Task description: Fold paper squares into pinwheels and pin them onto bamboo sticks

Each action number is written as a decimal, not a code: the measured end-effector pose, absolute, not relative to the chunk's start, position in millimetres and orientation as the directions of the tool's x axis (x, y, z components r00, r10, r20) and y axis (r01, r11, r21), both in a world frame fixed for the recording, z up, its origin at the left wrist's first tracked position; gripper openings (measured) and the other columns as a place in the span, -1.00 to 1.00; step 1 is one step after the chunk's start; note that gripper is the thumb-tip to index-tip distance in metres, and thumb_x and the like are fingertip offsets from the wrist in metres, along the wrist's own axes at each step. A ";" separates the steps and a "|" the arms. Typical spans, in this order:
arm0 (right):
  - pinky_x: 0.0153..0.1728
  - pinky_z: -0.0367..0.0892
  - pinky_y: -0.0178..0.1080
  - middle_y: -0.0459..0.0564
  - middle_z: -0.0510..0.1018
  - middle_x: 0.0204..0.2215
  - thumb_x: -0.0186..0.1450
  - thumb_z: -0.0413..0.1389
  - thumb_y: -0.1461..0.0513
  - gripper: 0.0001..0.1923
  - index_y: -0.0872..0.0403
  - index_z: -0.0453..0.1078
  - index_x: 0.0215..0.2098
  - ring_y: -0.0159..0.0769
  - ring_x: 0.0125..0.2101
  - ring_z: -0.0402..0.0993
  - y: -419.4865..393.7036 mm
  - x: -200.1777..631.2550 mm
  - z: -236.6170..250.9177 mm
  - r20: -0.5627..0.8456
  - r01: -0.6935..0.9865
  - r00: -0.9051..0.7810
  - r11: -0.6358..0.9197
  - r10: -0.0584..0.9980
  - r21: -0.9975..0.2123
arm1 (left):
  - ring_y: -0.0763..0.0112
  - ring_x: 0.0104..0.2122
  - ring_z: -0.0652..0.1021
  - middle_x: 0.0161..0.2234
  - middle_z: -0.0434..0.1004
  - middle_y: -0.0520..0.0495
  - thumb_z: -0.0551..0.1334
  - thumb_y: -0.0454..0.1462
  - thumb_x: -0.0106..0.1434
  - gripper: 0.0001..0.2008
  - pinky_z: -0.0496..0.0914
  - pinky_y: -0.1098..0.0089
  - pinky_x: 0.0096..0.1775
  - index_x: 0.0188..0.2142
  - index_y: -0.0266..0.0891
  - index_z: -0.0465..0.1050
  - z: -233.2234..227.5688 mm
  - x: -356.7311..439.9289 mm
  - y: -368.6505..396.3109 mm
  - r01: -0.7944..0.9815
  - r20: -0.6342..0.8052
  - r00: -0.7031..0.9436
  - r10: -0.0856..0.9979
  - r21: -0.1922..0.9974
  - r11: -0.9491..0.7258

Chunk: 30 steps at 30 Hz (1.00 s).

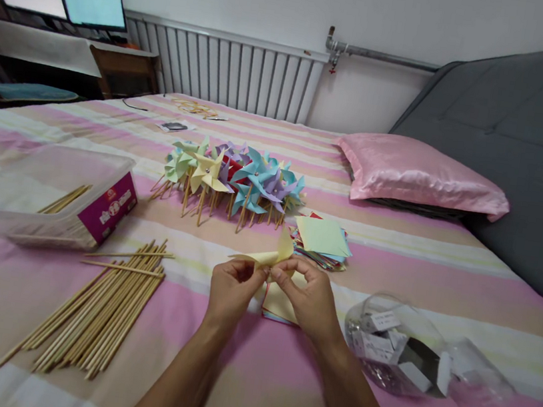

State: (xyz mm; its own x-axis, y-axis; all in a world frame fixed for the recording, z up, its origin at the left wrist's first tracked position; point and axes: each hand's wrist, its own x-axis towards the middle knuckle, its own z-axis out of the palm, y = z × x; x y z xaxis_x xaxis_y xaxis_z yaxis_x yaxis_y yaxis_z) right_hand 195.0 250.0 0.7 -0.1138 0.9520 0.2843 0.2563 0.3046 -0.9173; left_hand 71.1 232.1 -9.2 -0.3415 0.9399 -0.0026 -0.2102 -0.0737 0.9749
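Note:
Between my two hands, above the bed, is a folded sheet of pale yellow paper (268,257), its flaps curling up. My left hand (233,292) pinches it from the left, thumb toward the middle. On the other side my right hand (306,296) pinches the same paper, fingertips almost meeting the left ones. Whatever small thing may lie between the fingertips is hidden. Under my right hand lies a small stack of paper squares (280,304). Behind it sits a bigger pile of coloured paper squares (324,238). Many finished paper pinwheels (235,175) on sticks are gathered beyond my hands.
Wooden sticks (107,315) lie in a bundle at left, beside a clear plastic box (119,192) holding more sticks. At right, a transparent container (397,346) with small boxes rests on the striped bedsheet. A pink pillow (422,174) lies near the grey headboard (524,131).

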 end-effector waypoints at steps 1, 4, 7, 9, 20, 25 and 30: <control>-0.09 0.21 -0.13 -0.01 0.53 -0.35 0.13 0.16 0.16 -0.87 0.05 0.47 -0.49 -0.18 -0.19 0.38 249.9 194.6 0.7 0.289 0.255 -0.110 0.308 0.951 -0.916 | 0.54 -0.62 0.35 -0.66 0.38 0.03 0.37 -0.27 -0.13 -0.85 0.20 0.52 -0.55 -0.63 -0.33 0.48 -9.7 70.9 232.3 -0.200 0.005 -0.345 0.939 0.977 -0.078; -0.13 0.23 -0.16 -0.02 0.51 -0.39 0.12 0.16 0.15 -0.86 0.06 0.44 -0.48 -0.20 -0.23 0.39 249.7 193.6 -0.7 0.298 0.267 -0.095 0.313 0.950 -0.912 | 0.53 -0.61 0.36 -0.65 0.39 0.02 0.36 -0.27 -0.11 -0.85 0.22 0.52 -0.52 -0.62 -0.33 0.48 -11.8 70.4 232.8 -0.186 0.018 -0.340 0.940 0.979 -0.085; -0.19 0.25 -0.19 -0.04 0.48 -0.40 0.11 0.17 0.13 -0.84 0.07 0.39 -0.46 -0.23 -0.29 0.39 249.8 192.7 -3.3 0.282 0.276 -0.071 0.290 0.957 -0.916 | 0.54 -0.61 0.35 -0.66 0.37 0.04 0.37 -0.27 -0.11 -0.85 0.21 0.52 -0.53 -0.63 -0.33 0.47 -13.1 70.2 233.1 -0.178 0.025 -0.353 0.935 0.979 -0.094; -0.23 0.27 -0.20 -0.06 0.46 -0.41 0.10 0.18 0.13 -0.81 0.06 0.31 -0.42 -0.25 -0.32 0.39 249.7 191.5 -4.8 0.280 0.244 -0.042 0.282 0.959 -0.928 | 0.55 -0.62 0.34 -0.67 0.35 0.06 0.37 -0.27 -0.11 -0.84 0.20 0.53 -0.53 -0.63 -0.32 0.46 -13.4 70.3 233.1 -0.177 0.028 -0.358 0.933 0.979 -0.098; -0.13 0.27 -0.14 -0.01 0.54 -0.31 0.13 0.14 0.17 -0.79 0.06 0.47 -0.27 -0.18 -0.21 0.41 250.7 193.4 -2.2 0.258 0.258 -0.143 0.288 0.955 -0.922 | 0.56 -0.64 0.33 -0.67 0.36 0.05 0.38 -0.24 -0.11 -0.81 0.18 0.53 -0.56 -0.63 -0.33 0.45 -16.1 69.0 233.5 -0.173 0.012 -0.339 0.941 0.982 -0.075; -0.17 0.26 -0.16 -0.04 0.53 -0.39 0.16 0.13 0.15 -0.81 0.05 0.50 -0.32 -0.19 -0.26 0.41 252.8 195.8 -4.9 0.266 0.301 -0.163 0.305 0.950 -0.904 | 0.57 -0.65 0.33 -0.67 0.39 0.03 0.39 -0.21 -0.11 -0.78 0.17 0.54 -0.58 -0.64 -0.33 0.45 -16.6 69.3 233.5 -0.158 0.005 -0.352 0.936 0.985 -0.065; -0.19 0.27 -0.17 -0.04 0.53 -0.40 0.17 0.11 0.14 -0.81 0.05 0.50 -0.34 -0.20 -0.27 0.42 252.4 195.1 -5.5 0.278 0.279 -0.158 0.313 0.947 -0.908 | 0.59 -0.67 0.31 -0.69 0.37 0.04 0.39 -0.18 -0.12 -0.74 0.16 0.54 -0.60 -0.65 -0.34 0.43 -15.2 70.1 232.5 -0.162 -0.011 -0.363 0.932 0.986 -0.051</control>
State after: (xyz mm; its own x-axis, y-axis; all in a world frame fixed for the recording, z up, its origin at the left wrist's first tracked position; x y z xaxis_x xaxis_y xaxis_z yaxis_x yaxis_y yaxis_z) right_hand 195.1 252.4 -5.5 -0.1576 0.9475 0.2783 0.2791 0.3131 -0.9078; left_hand 70.1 232.5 -15.2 -0.3630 0.9317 -0.0113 -0.1617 -0.0511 0.9855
